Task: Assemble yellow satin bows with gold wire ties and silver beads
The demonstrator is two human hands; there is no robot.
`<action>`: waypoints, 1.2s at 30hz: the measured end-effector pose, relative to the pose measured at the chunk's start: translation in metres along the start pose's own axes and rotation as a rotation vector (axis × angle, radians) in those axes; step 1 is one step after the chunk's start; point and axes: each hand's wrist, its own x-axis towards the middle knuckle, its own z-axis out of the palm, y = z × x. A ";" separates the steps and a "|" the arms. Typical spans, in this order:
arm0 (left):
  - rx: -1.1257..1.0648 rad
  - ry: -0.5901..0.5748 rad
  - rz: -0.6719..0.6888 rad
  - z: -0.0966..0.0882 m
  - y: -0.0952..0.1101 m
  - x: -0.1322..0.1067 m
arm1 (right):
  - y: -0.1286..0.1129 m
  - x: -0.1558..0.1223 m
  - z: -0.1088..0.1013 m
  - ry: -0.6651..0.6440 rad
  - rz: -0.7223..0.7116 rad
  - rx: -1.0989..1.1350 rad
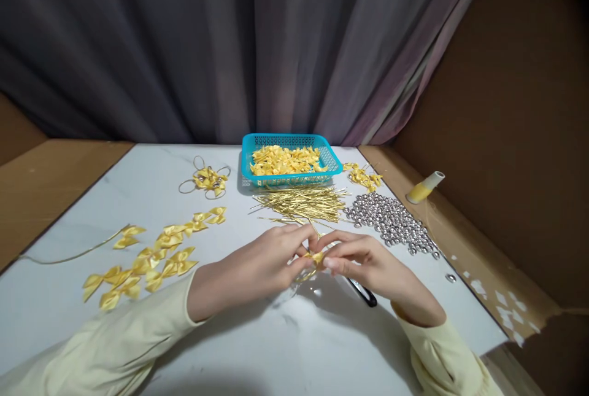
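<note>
In the middle of the table my left hand (269,255) and my right hand (370,261) meet, fingertips pinched together. Between them is a small yellow ribbon bow (315,257) with gold cord looped about it. A cord end sticks up above my fingers, and a loop hangs just below. My left fingers close on the cord beside the bow; the right thumb and fingers press on the bow's right side. Part of both is hidden by the fingers. Under my right hand lies a tool with a black handle (363,293), its other end covered.
A blue basket (337,169) of yellow bows stands at the back. Before it lie gold cords (304,202); silver beads (391,221) spread to the right. Loose bows (150,259) and a finished-looking cluster (210,180) lie left. A yellow thread spool (423,188) stands right.
</note>
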 end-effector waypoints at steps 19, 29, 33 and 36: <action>-0.201 -0.158 -0.106 -0.008 -0.005 0.002 | -0.003 -0.006 0.017 0.010 -0.211 -0.365; -0.270 -0.302 -0.191 -0.018 -0.004 0.003 | -0.001 -0.006 0.013 -0.012 -0.220 -0.371; -0.242 -0.266 -0.237 -0.015 -0.004 0.002 | -0.002 -0.006 0.013 -0.021 -0.214 -0.378; -0.218 -0.279 -0.281 -0.012 -0.005 0.000 | -0.004 -0.005 0.012 -0.021 -0.210 -0.387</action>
